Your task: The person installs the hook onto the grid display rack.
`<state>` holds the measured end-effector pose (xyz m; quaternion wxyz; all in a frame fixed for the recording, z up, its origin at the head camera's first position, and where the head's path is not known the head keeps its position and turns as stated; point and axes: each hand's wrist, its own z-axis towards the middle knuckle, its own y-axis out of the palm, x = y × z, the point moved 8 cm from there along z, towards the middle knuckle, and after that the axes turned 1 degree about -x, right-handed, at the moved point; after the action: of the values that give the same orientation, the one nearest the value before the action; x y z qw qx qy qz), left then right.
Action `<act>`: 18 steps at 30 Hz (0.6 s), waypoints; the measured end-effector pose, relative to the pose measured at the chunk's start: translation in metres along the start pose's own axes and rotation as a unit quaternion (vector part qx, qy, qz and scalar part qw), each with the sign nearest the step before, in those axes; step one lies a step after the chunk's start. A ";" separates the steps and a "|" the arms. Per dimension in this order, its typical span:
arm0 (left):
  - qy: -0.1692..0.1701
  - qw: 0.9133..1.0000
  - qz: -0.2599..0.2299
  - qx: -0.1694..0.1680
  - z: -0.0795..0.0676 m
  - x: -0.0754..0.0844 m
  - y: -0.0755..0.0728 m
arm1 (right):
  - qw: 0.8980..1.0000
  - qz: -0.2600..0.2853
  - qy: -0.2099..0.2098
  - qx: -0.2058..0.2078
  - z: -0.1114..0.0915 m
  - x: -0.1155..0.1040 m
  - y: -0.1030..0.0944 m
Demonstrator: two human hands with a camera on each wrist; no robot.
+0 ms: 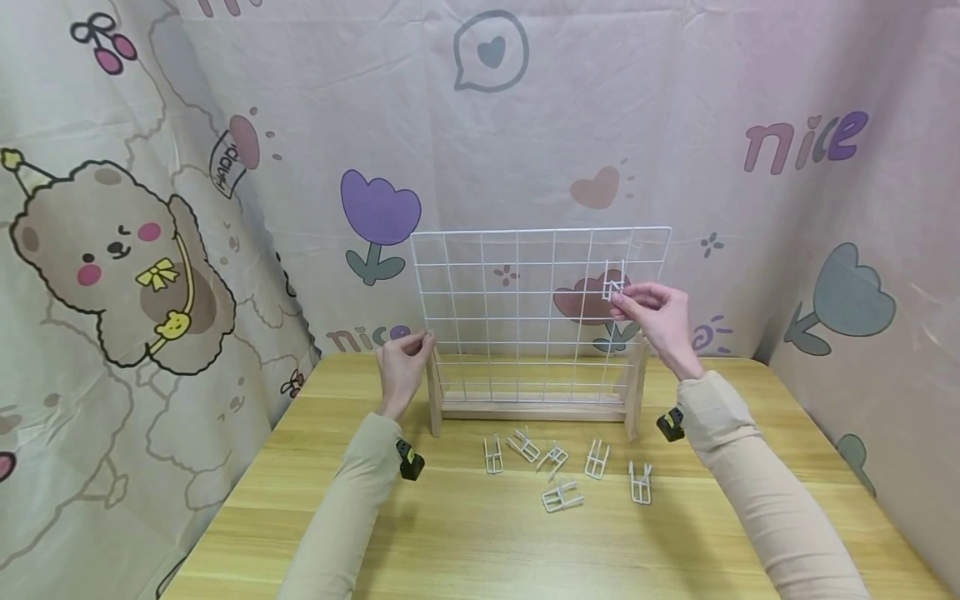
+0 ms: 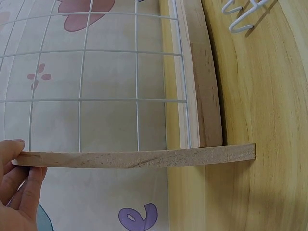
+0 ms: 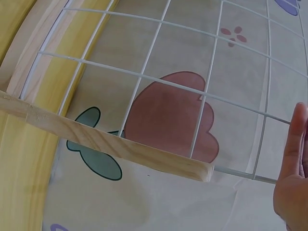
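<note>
A white wire grid (image 1: 517, 263) stands upright in a wooden base with two side posts. My left hand (image 1: 401, 367) pinches the top of the left wooden post (image 1: 434, 400); the left wrist view shows thumb and fingers on either side of that post (image 2: 134, 159). At the grid's upper right, my right hand (image 1: 658, 318) pinches a small white wire hook (image 1: 613, 287) against or just before the wires; contact cannot be made out. The right wrist view catches part of the right hand (image 3: 293, 178) beside the grid, the hook out of sight.
Several more white wire hooks (image 1: 553, 458) lie scattered on the wooden table (image 1: 465, 550) in front of the base. One hook (image 1: 641, 485) lies farthest right. Behind the grid hangs a printed curtain (image 1: 495, 150), with more curtain along both sides.
</note>
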<state>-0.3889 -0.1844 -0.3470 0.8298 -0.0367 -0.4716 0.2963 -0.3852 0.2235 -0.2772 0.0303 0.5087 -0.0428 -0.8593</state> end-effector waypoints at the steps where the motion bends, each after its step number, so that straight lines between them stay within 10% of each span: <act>1: 0.000 1.000 -0.001 0.000 0.000 0.000 0.000 | 1.000 -0.005 -0.001 0.001 0.000 0.000 0.000; 18: 0.013 1.000 -0.007 0.003 0.000 0.001 0.000 | 0.997 -0.074 0.014 0.014 -0.015 0.012 -0.008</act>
<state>-0.3885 -0.1837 -0.3466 0.8378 -0.0349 -0.4606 0.2910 -0.3776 0.2300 -0.2962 -0.0403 0.5229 -0.0168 -0.8513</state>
